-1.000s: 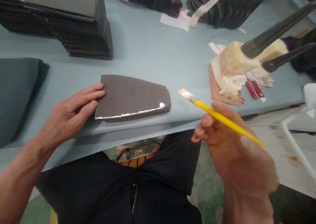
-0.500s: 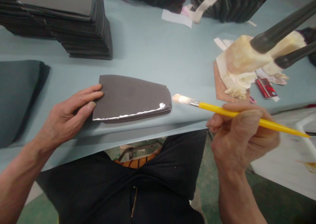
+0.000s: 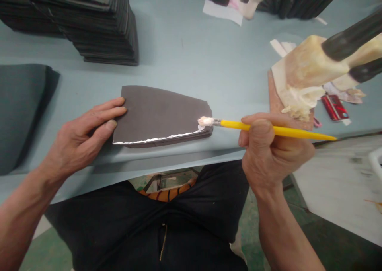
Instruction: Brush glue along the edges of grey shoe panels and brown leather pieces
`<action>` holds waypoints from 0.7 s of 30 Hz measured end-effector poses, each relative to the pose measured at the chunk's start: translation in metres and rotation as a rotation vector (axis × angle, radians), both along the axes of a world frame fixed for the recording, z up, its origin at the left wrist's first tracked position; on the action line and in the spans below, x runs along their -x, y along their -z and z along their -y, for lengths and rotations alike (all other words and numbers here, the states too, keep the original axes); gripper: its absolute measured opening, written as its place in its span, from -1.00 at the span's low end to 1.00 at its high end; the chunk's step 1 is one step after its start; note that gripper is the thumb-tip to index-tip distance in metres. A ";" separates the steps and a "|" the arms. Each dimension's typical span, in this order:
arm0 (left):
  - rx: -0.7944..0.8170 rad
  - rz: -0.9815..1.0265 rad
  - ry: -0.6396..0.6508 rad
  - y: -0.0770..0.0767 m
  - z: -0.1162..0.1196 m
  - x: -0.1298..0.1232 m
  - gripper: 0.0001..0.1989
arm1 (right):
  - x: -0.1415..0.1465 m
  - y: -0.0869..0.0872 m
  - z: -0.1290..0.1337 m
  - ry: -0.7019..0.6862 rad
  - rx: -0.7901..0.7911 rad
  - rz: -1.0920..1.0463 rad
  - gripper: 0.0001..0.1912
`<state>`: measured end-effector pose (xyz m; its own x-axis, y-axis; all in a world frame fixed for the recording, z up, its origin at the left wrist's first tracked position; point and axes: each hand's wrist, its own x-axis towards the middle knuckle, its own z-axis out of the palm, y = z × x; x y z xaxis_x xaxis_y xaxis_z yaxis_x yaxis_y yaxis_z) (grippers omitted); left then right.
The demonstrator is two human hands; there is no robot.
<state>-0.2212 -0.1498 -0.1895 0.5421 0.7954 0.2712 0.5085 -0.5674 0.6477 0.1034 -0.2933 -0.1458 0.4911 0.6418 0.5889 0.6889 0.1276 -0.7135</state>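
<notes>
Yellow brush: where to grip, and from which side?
Best on the yellow handle behind the metal collar, from the near right, as the right hand does, I'd say: it is slim and tapers to its tail, while the bristles, coated white, meet the grey stack.

The slim, tapered yellow brush [image 3: 298, 132] in the right grip [image 3: 273, 149] has a silver metal collar [image 3: 217, 122] and whitish bristles [image 3: 205, 121]. Left of the grip, the flat, tapering grey-brown sheet stack [image 3: 161, 112] is plain except for its wavy white line [image 3: 161, 138]. Beyond the grip, the small, boxy packet [image 3: 334, 107] is red; the flat worktop [image 3: 179, 64] is plain pale blue.
</notes>
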 end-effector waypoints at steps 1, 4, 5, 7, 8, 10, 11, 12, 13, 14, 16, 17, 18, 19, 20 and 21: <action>-0.002 0.002 0.001 0.000 0.000 0.000 -0.62 | 0.000 0.000 -0.001 0.003 0.006 -0.010 -0.59; 0.000 0.001 0.013 0.001 0.000 0.001 -0.61 | 0.000 0.001 -0.005 0.019 0.003 0.007 -0.56; 0.002 -0.001 0.016 0.001 0.000 0.001 -0.61 | -0.001 0.001 -0.006 0.016 0.005 0.025 -0.56; 0.003 0.002 0.016 0.001 -0.001 0.001 -0.61 | -0.001 0.000 -0.008 -0.007 0.015 0.068 -0.58; 0.000 0.006 0.017 0.001 -0.001 0.001 -0.61 | -0.001 0.000 -0.009 -0.023 0.022 0.094 -0.61; -0.006 0.016 0.021 0.001 -0.001 0.001 -0.62 | -0.002 -0.002 -0.009 -0.061 0.040 0.140 -0.67; -0.007 0.022 0.026 0.001 -0.001 0.000 -0.62 | -0.002 -0.003 -0.009 -0.076 0.050 0.160 -0.70; -0.005 0.026 0.028 0.001 -0.001 0.000 -0.62 | -0.003 -0.003 -0.008 -0.089 0.063 0.175 -0.72; -0.001 0.028 0.029 0.001 -0.001 -0.001 -0.62 | -0.004 -0.002 -0.006 -0.096 0.067 0.177 -0.73; 0.004 0.031 0.029 0.001 -0.001 -0.001 -0.62 | -0.005 -0.002 -0.005 -0.096 0.058 0.172 -0.74; 0.009 0.035 0.031 0.001 -0.001 -0.001 -0.62 | -0.007 -0.001 -0.002 -0.070 0.008 0.164 -0.72; 0.006 0.037 0.032 0.001 -0.001 -0.001 -0.62 | -0.007 0.000 -0.001 -0.047 -0.026 0.155 -0.69; 0.002 0.038 0.034 0.001 -0.001 -0.001 -0.62 | -0.007 -0.001 0.000 -0.025 -0.050 0.137 -0.67; -0.003 0.040 0.038 0.002 -0.001 -0.001 -0.62 | -0.006 -0.002 0.001 -0.007 -0.061 0.111 -0.65; -0.007 0.039 0.041 0.002 -0.001 -0.001 -0.62 | -0.006 -0.003 0.001 0.002 -0.056 0.079 -0.64; -0.011 0.040 0.044 0.003 -0.001 -0.001 -0.63 | -0.005 -0.004 0.001 0.003 -0.042 0.045 -0.64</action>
